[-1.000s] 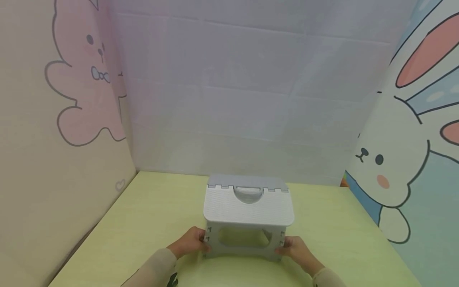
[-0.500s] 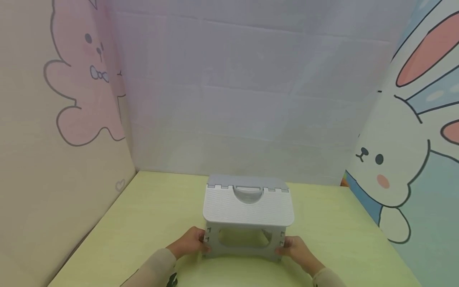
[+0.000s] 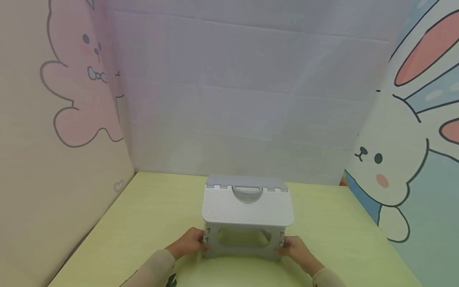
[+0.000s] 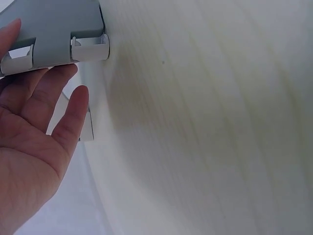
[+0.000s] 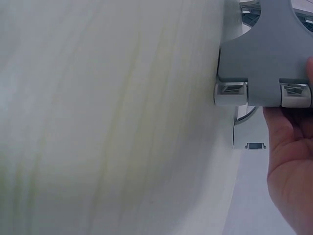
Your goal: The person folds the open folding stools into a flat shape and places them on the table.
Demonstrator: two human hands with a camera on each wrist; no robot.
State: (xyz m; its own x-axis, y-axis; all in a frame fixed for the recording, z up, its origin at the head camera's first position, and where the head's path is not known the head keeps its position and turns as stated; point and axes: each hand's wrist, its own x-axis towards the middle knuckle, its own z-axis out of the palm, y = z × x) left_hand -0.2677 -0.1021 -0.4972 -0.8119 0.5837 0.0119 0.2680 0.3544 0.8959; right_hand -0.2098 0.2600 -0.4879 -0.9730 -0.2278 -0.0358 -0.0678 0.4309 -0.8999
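Note:
A folding step stool [image 3: 247, 209] stands unfolded on the table, its white textured top tilted in view and a grey handle recess in the middle. My left hand [image 3: 190, 242] grips the stool's left leg edge, thumb on the front face and fingers behind. On the opposite side, my right hand [image 3: 295, 252] holds the right leg edge the same way. The left wrist view shows the left fingers [image 4: 41, 95] under the grey hinged leg panel [image 4: 58, 29]. In the right wrist view, the grey leg panel [image 5: 266, 54] has hinge knuckles along its edge, with the right palm beside it.
The stool stands on a pale yellow table [image 3: 154, 203]. A white sheet wall [image 3: 233, 99] rises behind it. A left wall [image 3: 82, 79] has a pink cartoon animal, and a right wall [image 3: 391, 159] has a white cartoon rabbit.

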